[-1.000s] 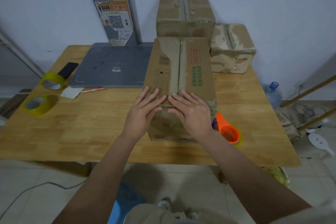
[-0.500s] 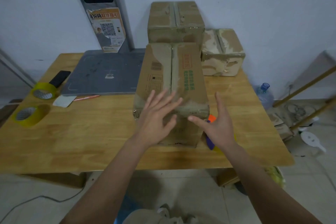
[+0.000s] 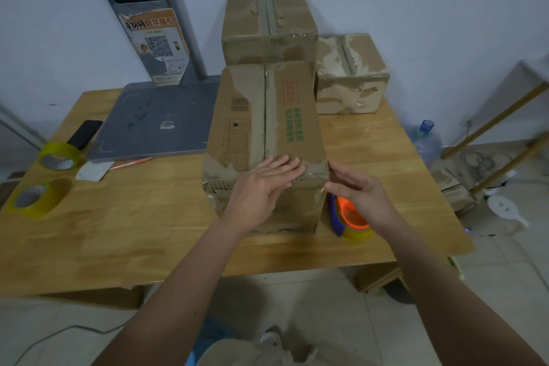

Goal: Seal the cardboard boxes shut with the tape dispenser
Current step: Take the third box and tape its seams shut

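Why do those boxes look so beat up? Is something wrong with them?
They are worn. The small box at the back right has its brown surface peeled off in pale patches, and the front box has torn, scuffed areas near its front left corner. Nothing is spilled.

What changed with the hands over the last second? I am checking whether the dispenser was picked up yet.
Both hands lifted off the near box. The left hand now lies open at its front edge; the right hand moved right, above the tape dispenser, not gripping it. Box and dispenser stayed put.
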